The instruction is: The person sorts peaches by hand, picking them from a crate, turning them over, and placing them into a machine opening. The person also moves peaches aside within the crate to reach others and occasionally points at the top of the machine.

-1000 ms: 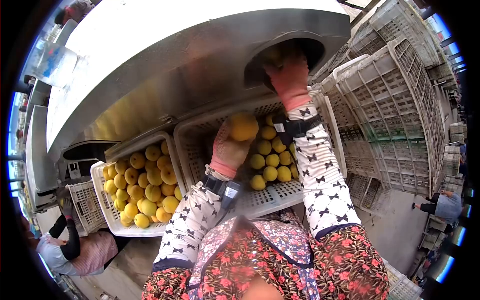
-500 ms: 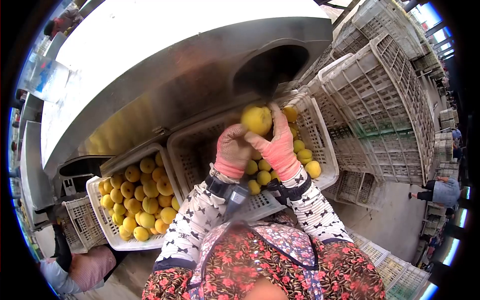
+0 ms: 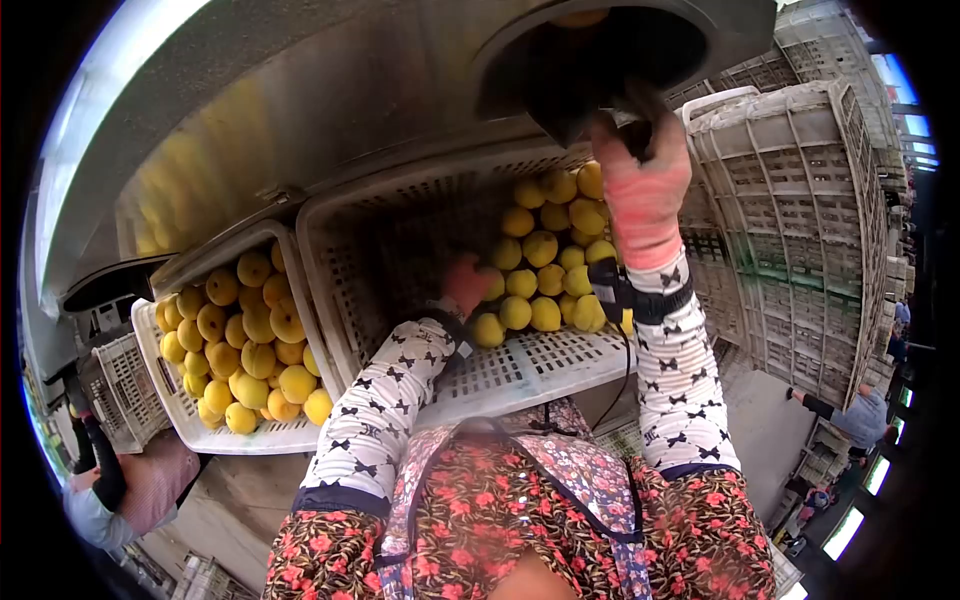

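Note:
My left hand point(image 3: 468, 285), in a pink glove, reaches down into the middle crate point(image 3: 480, 395) beside the yellow peaches point(image 3: 542, 250). Blur and shade hide its fingers. My right hand point(image 3: 648, 190), in a pink glove with pale fingers, is raised at the lip of the dark chute opening point(image 3: 590, 70). Its thumb and fingers are apart, with no fruit visible between them; the fingertips are blurred. Peaches lie side by side in the right part of the middle crate, while its left part shows bare slatted wall. One more peach point(image 3: 580, 17) shows inside the chute.
A second crate point(image 3: 300, 437) heaped with yellow-orange peaches stands at the left. The metal machine point(image 3: 330, 110) runs above both crates. Tall stacked crates point(image 3: 790, 230) rise close by on the right. A person point(image 3: 150, 480) is at the lower left, another point(image 3: 862, 418) farther right.
The peach held between both hands is no longer in them. My left hand has lowered into the crate, and my right hand has moved up to the chute. The view has shifted.

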